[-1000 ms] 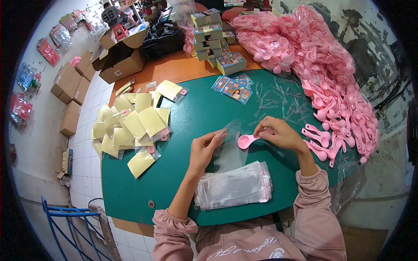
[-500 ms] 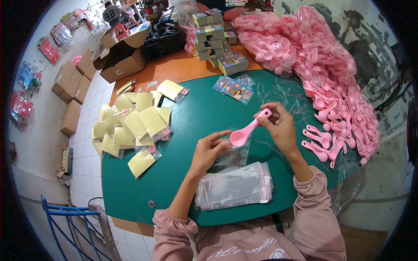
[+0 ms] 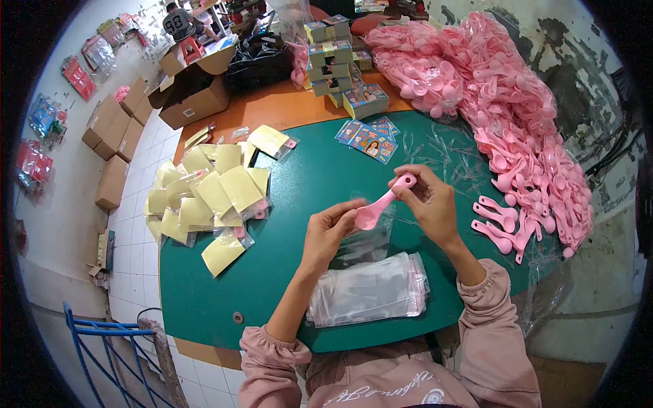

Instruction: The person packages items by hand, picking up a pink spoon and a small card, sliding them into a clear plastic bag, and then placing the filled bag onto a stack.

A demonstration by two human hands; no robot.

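A pink measuring spoon [image 3: 381, 205] is pinched at the holed end of its handle by my right hand [image 3: 433, 207]. Its round bowl points down and left, touching or very close to the fingertips of my left hand [image 3: 328, 234]. Those fingers are closed on a clear plastic bag [image 3: 371, 241], which hangs below the spoon; its mouth is hard to make out. Under both hands a stack of clear resealable bags [image 3: 367, 291] lies on the green tabletop [image 3: 286, 197]. Several loose pink spoons [image 3: 495, 216] rest to the right of my right hand.
At left is a heap of filled bags with yellow card backs [image 3: 204, 197]. Printed cards [image 3: 367, 139] lie at the far edge, before stacked card bundles [image 3: 330, 58]. A large pile of pink spoons [image 3: 503, 88] covers the right. Someone sits far back [image 3: 180, 26].
The spoon has shifted left and slightly down, its bowl now meeting my left fingers. My right hand has moved left with it.
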